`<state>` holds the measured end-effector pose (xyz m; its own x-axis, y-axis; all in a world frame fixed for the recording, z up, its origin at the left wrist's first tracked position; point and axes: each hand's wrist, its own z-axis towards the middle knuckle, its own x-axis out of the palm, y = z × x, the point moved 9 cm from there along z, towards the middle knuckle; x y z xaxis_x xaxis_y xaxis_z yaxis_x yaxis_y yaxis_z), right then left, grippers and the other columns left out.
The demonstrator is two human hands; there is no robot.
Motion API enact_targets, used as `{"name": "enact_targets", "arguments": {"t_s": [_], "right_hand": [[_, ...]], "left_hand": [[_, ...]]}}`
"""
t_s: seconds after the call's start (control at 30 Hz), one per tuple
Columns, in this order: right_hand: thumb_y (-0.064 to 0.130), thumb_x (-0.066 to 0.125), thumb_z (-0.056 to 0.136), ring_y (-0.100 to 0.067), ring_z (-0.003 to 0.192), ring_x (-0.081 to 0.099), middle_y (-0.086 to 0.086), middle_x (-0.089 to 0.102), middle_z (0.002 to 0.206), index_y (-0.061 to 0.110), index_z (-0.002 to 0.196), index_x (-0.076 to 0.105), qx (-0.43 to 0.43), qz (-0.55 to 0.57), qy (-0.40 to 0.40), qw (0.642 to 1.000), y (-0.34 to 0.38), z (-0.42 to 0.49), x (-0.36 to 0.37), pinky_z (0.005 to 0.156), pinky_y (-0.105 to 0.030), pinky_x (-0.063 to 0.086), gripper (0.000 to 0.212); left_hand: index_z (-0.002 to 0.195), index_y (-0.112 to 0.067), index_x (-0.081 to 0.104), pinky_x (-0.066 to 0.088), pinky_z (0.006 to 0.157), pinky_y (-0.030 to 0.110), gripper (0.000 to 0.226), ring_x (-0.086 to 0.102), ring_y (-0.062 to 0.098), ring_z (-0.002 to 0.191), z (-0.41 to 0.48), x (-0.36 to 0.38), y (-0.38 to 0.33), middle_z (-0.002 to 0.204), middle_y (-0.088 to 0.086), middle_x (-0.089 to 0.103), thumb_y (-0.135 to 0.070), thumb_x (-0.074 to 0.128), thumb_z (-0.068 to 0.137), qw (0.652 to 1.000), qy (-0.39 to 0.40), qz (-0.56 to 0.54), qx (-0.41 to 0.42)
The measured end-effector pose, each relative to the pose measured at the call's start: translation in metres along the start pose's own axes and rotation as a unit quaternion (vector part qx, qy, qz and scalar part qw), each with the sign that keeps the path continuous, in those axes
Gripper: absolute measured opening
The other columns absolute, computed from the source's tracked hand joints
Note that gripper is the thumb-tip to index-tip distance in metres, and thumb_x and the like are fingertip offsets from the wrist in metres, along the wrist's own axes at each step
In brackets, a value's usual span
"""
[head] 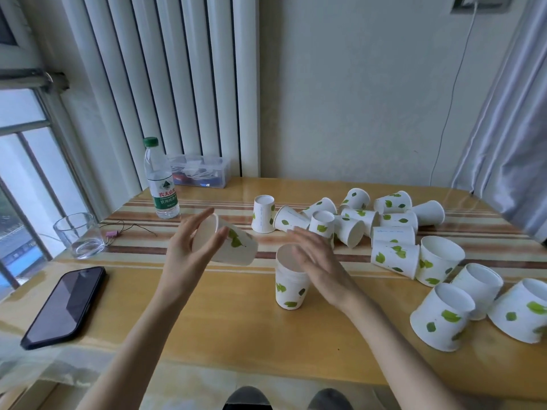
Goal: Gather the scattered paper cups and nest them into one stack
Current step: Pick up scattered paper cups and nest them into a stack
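1. Cups were seen from the head view, white paper printed with green leaves. An upright stack (291, 287), seemingly two cups nested, stood mouth up near the middle of the bench (236, 335).
2. The left grip (192, 247) was closed on a single held cup (236, 244). The cup was pinched at its rim between thumb and fingers and carried on its side in the air, left of the stack and apart from it.
3. The right grip (319, 261) was spread wide with straight fingers, at the stack's rim on its right side. Contact could not be told through the blur, and nothing was held.
4. A far cluster (355, 220) of tumbled cups lay behind the stack, not yet gathered. A near group (441, 318) lay at the right, close to the bench's front edge.
5. A water bottle (161, 179), a glass (78, 235) and a phone (63, 306) were placed at the left.
6. Risks were judged as follows.
   - The held cup would have to be turned base down. If lowered tilted, its base could catch the rim and tip the unclamped stack.
   - The thin rim could be crushed by a hard pinch, so that nesting would jam.
   - The near group could be swept off the edge by a reaching forearm.
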<state>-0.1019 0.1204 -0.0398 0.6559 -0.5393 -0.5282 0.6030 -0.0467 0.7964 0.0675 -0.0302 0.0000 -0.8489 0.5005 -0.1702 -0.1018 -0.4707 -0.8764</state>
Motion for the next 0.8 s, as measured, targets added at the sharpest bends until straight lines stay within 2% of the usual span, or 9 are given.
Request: {"name": "enact_targets", "arguments": {"t_s": [0.1, 0.17, 0.27, 0.33, 0.43, 0.5, 0.57, 0.7, 0.8], "right_hand": [[0.033, 0.035, 0.098, 0.009, 0.116, 0.040, 0.009, 0.048, 0.130, 0.030, 0.121, 0.053, 0.070, 0.119, -0.135, 0.981, -0.026, -0.014, -0.037, 0.088, -0.001, 0.032, 0.029], [0.032, 0.036, 0.098, 0.005, 0.111, 0.048, 0.006, 0.055, 0.124, 0.025, 0.117, 0.056, 0.097, 0.136, -0.177, 0.970, -0.046, -0.025, -0.050, 0.078, -0.001, 0.037, 0.029], [0.035, 0.037, 0.097, -0.004, 0.115, 0.049, 0.008, 0.057, 0.119, 0.023, 0.118, 0.056, 0.121, 0.112, -0.194, 0.967, -0.067, -0.038, -0.061, 0.081, -0.011, 0.038, 0.030], [0.033, 0.038, 0.097, 0.000, 0.110, 0.050, 0.006, 0.057, 0.119, 0.021, 0.119, 0.056, 0.128, 0.100, -0.197, 0.967, -0.075, -0.043, -0.065, 0.080, -0.013, 0.039, 0.030], [0.034, 0.039, 0.097, 0.007, 0.105, 0.048, 0.006, 0.056, 0.119, 0.020, 0.121, 0.055, 0.135, 0.087, -0.199, 0.967, -0.085, -0.046, -0.069, 0.080, -0.012, 0.039, 0.032], [0.033, 0.040, 0.097, 0.000, 0.107, 0.051, 0.005, 0.057, 0.118, 0.021, 0.118, 0.056, 0.140, 0.079, -0.206, 0.965, -0.091, -0.044, -0.071, 0.080, -0.012, 0.039, 0.030], [0.032, 0.040, 0.096, -0.007, 0.109, 0.051, 0.006, 0.057, 0.113, 0.023, 0.112, 0.056, 0.142, 0.074, -0.205, 0.966, -0.094, -0.039, -0.068, 0.080, -0.012, 0.038, 0.024], [0.029, 0.047, 0.094, -0.012, 0.110, 0.052, 0.003, 0.057, 0.115, 0.021, 0.108, 0.055, 0.139, 0.057, -0.192, 0.970, -0.102, -0.019, -0.053, 0.081, -0.019, 0.038, 0.018], [0.026, 0.058, 0.089, -0.014, 0.100, 0.052, -0.003, 0.052, 0.120, 0.012, 0.120, 0.047, 0.144, 0.034, -0.210, 0.966, -0.108, 0.005, -0.051, 0.075, -0.016, 0.041, 0.036]], "left_hand": [[0.124, -0.035, 0.053, 0.047, 0.091, 0.029, 0.057, 0.055, 0.006, 0.113, 0.007, 0.028, -0.032, 0.123, -0.003, 0.057, -0.054, 0.064, 0.071, 0.998, 0.038, 0.021, 0.050], [0.125, -0.034, 0.052, 0.045, 0.095, 0.023, 0.059, 0.051, 0.000, 0.115, 0.009, 0.055, -0.050, 0.126, -0.007, 0.054, -0.055, 0.063, 0.071, 0.993, 0.079, 0.036, 0.081], [0.129, -0.026, 0.052, 0.037, 0.097, 0.010, 0.064, 0.048, -0.004, 0.115, 0.006, 0.101, -0.056, 0.131, -0.008, 0.051, -0.052, 0.068, 0.072, 0.977, 0.157, 0.099, 0.110], [0.131, -0.021, 0.051, 0.031, 0.095, 0.003, 0.066, 0.045, -0.002, 0.118, 0.001, 0.123, -0.047, 0.133, -0.005, 0.051, -0.049, 0.069, 0.074, 0.962, 0.195, 0.146, 0.120], [0.131, -0.019, 0.052, 0.040, 0.097, 0.022, 0.076, 0.048, 0.010, 0.120, -0.006, 0.138, -0.026, 0.133, -0.002, 0.051, -0.064, 0.059, 0.070, 0.940, 0.228, 0.223, 0.119], [0.132, -0.023, 0.051, 0.042, 0.099, 0.033, 0.080, 0.046, 0.015, 0.122, -0.011, 0.144, -0.012, 0.134, -0.002, 0.051, -0.070, 0.051, 0.067, 0.917, 0.246, 0.288, 0.127], [0.137, -0.029, 0.042, 0.038, 0.103, 0.037, 0.084, 0.039, 0.017, 0.129, -0.017, 0.148, -0.001, 0.142, -0.006, 0.045, -0.072, 0.050, 0.065, 0.897, 0.257, 0.331, 0.139], [0.138, -0.035, 0.040, 0.045, 0.097, 0.038, 0.078, 0.042, 0.019, 0.128, -0.020, 0.143, 0.007, 0.149, -0.006, 0.033, -0.058, 0.067, 0.069, 0.922, 0.220, 0.293, 0.124], [0.139, -0.030, 0.038, 0.046, 0.089, 0.032, 0.082, 0.052, 0.021, 0.116, -0.016, 0.137, 0.010, 0.142, -0.002, 0.035, -0.051, 0.073, 0.068, 0.938, 0.190, 0.264, 0.119]]}}
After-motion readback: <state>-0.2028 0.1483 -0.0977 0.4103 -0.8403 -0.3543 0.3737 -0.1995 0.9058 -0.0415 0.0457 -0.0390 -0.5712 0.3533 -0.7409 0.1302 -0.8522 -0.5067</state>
